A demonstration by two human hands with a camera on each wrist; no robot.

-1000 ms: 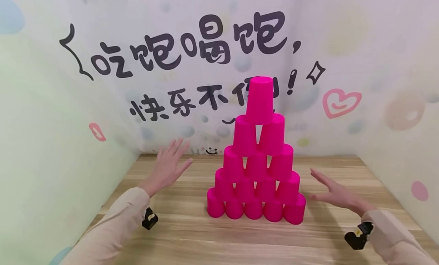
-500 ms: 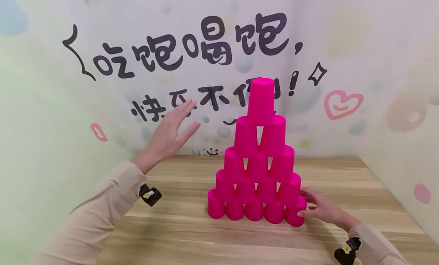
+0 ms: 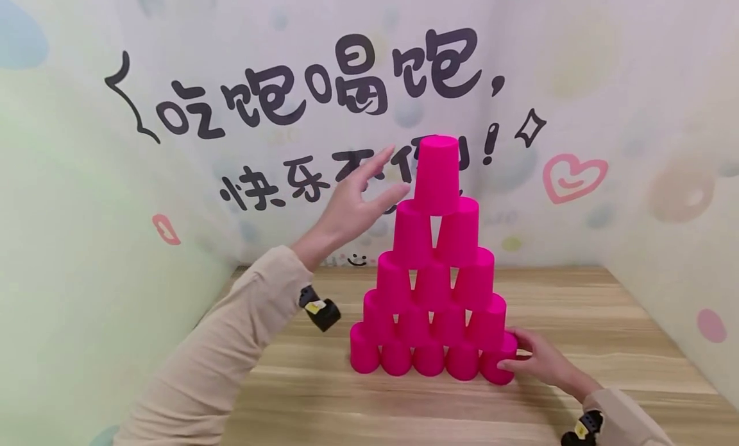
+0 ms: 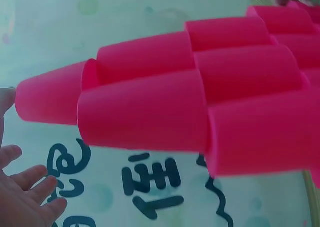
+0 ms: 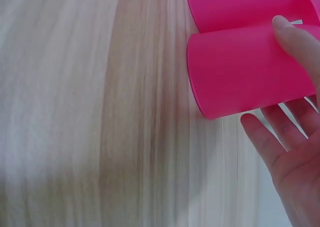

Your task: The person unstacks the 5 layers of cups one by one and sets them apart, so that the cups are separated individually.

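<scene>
While the pyramid of bright pink plastic cups (image 3: 434, 266) is standing on the wooden desk (image 3: 606, 317), the left hand (image 3: 355, 205), fingers spread, is nearing the top cup (image 3: 437, 174); the right hand (image 3: 539, 361) is gripping the bottom-right corner cup (image 3: 500, 362). Lifting the top cup likely calls for a light grasp.

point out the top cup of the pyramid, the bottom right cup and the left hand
top cup (image 3: 437, 173), head view, middle of its side wall
bottom right cup (image 3: 501, 367), head view, lower wall left of the fingers
left hand (image 3: 353, 205), head view, centre of the palm

Lettering on the wall (image 3: 323, 106) partly behind the cup pyramid (image 3: 434, 273).
</scene>
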